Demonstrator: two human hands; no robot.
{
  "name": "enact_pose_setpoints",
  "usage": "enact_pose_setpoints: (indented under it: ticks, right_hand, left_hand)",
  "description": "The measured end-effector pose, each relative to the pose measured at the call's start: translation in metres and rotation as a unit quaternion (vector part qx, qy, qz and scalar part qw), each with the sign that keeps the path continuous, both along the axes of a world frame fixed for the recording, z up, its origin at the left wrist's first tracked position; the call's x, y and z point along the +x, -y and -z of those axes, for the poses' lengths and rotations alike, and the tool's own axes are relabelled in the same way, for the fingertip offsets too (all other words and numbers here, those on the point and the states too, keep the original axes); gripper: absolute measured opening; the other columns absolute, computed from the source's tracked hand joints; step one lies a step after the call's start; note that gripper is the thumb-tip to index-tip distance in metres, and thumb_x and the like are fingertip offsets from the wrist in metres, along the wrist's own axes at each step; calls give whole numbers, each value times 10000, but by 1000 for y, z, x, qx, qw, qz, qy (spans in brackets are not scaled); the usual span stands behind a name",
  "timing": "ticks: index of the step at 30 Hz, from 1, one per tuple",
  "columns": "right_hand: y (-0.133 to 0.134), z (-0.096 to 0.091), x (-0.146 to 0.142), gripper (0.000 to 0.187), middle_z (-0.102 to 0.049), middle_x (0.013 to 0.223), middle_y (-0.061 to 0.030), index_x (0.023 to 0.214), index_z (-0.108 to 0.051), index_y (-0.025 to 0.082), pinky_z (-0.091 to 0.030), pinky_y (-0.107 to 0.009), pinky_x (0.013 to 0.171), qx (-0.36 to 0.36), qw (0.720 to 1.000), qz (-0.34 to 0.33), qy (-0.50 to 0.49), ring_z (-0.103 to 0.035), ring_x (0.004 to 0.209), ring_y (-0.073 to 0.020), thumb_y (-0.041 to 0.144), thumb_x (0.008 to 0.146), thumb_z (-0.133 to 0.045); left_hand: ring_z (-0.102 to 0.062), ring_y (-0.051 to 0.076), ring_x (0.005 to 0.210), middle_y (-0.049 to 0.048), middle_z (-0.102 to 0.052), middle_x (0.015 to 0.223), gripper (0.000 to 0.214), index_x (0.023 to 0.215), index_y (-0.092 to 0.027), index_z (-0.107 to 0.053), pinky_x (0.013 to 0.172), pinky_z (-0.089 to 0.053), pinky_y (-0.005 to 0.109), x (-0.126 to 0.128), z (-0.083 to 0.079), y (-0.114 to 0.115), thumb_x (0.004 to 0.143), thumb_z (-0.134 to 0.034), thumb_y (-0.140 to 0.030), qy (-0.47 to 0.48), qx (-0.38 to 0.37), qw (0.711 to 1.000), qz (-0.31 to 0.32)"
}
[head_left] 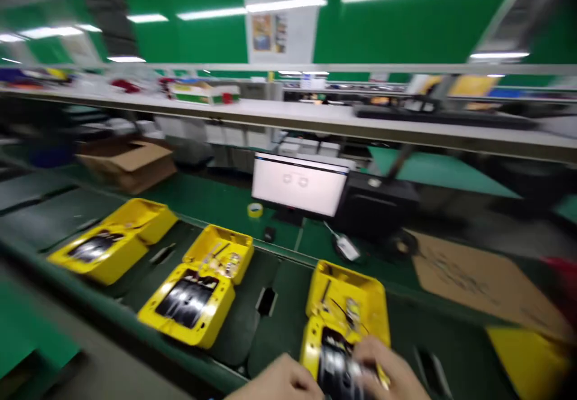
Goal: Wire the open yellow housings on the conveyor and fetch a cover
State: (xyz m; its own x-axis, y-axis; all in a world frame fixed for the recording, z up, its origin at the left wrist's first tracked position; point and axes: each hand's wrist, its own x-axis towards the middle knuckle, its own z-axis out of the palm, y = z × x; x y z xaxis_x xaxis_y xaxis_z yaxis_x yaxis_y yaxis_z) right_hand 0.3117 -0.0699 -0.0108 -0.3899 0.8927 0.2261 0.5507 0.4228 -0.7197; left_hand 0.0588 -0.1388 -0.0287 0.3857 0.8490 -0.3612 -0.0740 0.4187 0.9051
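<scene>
An open yellow plastic case (382, 310) lies before me on the dark green conveyor, its lid folded back with small metal parts and a dark wire inside. Its base holds a glossy black panel (333, 361). At the base's lower left corner is my left hand (288, 381), its fingers curled closed; what they grip is hidden. My right hand (390, 369) reaches over the panel from the right. Its fingers are bent and drawn together, partly blurred, around something too small to make out.
Two more open yellow cases (205, 340) (108, 270) stand on the conveyor to the left. Behind it are a monitor (300, 183), a yellow tape roll (255, 210), a mouse (269, 234) and a cardboard box (130, 165). Flat cardboard (487, 280) lies right; a long shelf (306, 117) runs above.
</scene>
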Motion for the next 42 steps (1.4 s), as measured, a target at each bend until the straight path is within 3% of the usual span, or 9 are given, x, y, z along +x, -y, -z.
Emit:
enact_pose_setpoints:
  ticks: [4,7,11,15,19,25,29,33,42]
  right_hand:
    - [-23,15,64,271,-654,919,-85,813,-627,235,-518,-358,796,-65,977,197,-44,-615,897,-222,478,812,-506]
    - [-30,47,87,284,-662,954,-84,870,-663,213,-497,-366,817,-104,961,250,-64,-606,908,-224,459,786,-548]
    - [-39,97,64,372,-673,973,-98,984,-681,190,-503,-386,825,-141,962,202,-117,-616,887,-227,464,749,-590]
    - [-56,120,33,460,-694,1001,-117,1010,-671,169,-506,-400,833,-168,947,205,-183,-626,872,-231,513,707,-626]
    - [-69,118,24,400,-713,927,-103,834,-685,162,-491,-419,855,-191,938,203,-207,-630,876,-242,536,701,-626]
    - [-65,96,7,301,-715,861,-64,841,-670,179,-500,-371,834,-244,921,145,-268,-648,863,-219,453,720,-645]
    - [-58,82,-11,209,-688,784,-26,795,-676,198,-481,-322,757,-232,954,82,-170,-622,778,-181,390,766,-601]
    - [-58,74,-18,173,-667,796,-15,780,-674,217,-435,-325,817,-166,983,53,-65,-581,848,-176,331,809,-547]
    - [-61,74,-24,115,-644,757,0,725,-608,207,-397,-302,779,-135,990,48,4,-544,807,-158,242,797,-526]
  left_hand:
    - [-139,37,415,-92,-231,435,432,700,-135,-624,443,-75,255,0,10,-14,611,-732,-543,0,-98,994,-38]
    - [-116,43,454,-100,-212,477,438,798,-125,-623,461,-70,253,-2,19,-31,633,-738,-514,36,-117,991,-55]
    - [-162,59,519,-74,-248,556,365,887,-128,-618,475,-118,226,1,28,-49,716,-702,-439,59,-122,987,-82]
    - [-223,58,560,-50,-321,613,301,894,-131,-605,491,-174,187,14,35,-64,754,-682,-386,107,-141,979,-99]
    - [-273,48,574,-38,-363,647,293,909,-127,-603,508,-221,161,29,37,-78,760,-682,-366,140,-158,971,-108]
    - [-286,42,555,-42,-379,624,326,897,-124,-623,513,-252,161,44,42,-95,720,-717,-381,129,-166,970,-123]
    - [-299,43,556,-38,-415,629,357,879,-131,-647,515,-262,165,53,55,-102,666,-757,-395,99,-153,972,-146]
    - [-302,48,553,-27,-458,650,372,906,-135,-651,511,-249,184,58,65,-105,689,-727,-427,68,-138,980,-128]
    - [-284,46,512,-33,-490,615,408,896,-121,-641,492,-220,207,69,61,-104,642,-755,-418,19,-126,979,-162]
